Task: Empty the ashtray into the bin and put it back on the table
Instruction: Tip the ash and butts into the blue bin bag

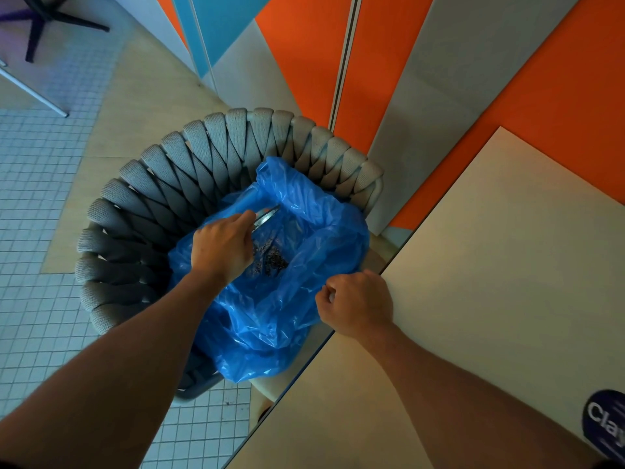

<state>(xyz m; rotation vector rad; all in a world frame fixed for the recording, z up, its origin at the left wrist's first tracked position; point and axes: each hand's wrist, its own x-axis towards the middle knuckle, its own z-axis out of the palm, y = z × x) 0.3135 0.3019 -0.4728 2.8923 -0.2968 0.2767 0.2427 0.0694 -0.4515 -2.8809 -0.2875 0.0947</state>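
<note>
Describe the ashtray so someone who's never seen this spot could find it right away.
Start at the grey woven chair beside the pale table; a blue plastic bag sits open on it. Over the bag, the left hand holds the ashtray tipped above dark ash. It is the only shiny metal thing there.

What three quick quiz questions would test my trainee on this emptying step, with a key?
1. True or false: the ashtray is tipped over the blue bag.
2. Which hand grips the bag's edge? A) left hand B) right hand
3. Fill in: dark ash lies inside the ____.

Key: 1 true; 2 B; 3 bag. The bag sits on a woven chair beside the table.
</note>
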